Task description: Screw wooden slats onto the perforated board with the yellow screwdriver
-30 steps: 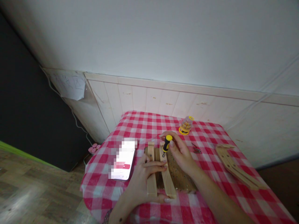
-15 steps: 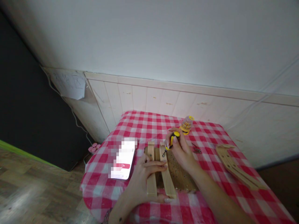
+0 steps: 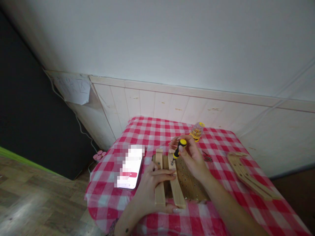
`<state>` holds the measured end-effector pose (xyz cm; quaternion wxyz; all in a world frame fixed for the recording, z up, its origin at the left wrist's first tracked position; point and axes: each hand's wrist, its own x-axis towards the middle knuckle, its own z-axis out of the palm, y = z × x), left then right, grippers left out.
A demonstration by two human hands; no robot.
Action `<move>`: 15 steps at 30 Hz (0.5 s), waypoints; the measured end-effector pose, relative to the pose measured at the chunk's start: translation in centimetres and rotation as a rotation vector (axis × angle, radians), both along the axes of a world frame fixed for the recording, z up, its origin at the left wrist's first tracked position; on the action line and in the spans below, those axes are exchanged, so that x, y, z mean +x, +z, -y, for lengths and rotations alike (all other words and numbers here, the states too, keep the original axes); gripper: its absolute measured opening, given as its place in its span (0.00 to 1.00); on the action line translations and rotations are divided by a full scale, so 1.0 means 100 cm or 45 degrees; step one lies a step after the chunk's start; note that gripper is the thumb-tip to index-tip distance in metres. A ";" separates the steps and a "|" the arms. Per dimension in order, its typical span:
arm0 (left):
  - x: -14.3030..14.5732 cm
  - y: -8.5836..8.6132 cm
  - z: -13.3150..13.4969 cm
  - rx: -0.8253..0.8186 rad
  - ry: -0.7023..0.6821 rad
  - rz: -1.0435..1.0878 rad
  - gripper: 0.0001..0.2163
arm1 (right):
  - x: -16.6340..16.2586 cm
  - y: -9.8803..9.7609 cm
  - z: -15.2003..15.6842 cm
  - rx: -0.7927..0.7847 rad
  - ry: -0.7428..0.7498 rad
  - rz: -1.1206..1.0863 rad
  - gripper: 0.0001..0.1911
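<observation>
Checked tablecloth (image 3: 105, 196) underlies the work. Left hand (image 3: 147, 186) is clamped on two wooden strips (image 3: 178, 195) atop a board (image 3: 189, 182); right hand (image 3: 193, 159) fingers close around a screwdriver (image 3: 176, 152), tip at the right-hand strip. Progress appears partial: screws (image 3: 208, 159) lie loose, curved wooden pieces (image 3: 246, 173) unattached.

Your screwdriver (image 3: 177, 152) is black and yellow, with a yellow cap (image 3: 182, 142). You have pale blond wooden strips (image 3: 177, 193), a darker brown board (image 3: 190, 183), a clear bit case (image 3: 197, 131) with yellow ends, and a red-and-white gingham tablecloth (image 3: 155, 127). Your smartphone screen (image 3: 129, 167) is white and red.
</observation>
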<state>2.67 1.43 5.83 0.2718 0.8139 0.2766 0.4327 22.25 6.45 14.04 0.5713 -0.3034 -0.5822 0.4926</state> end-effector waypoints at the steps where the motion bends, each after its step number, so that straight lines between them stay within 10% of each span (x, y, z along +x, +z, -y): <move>1: 0.000 0.001 0.000 0.002 0.000 -0.002 0.33 | -0.001 0.001 0.000 0.004 0.016 -0.021 0.18; 15: 0.000 0.006 0.000 0.044 -0.003 -0.009 0.33 | -0.005 0.002 0.005 -0.162 0.169 0.039 0.29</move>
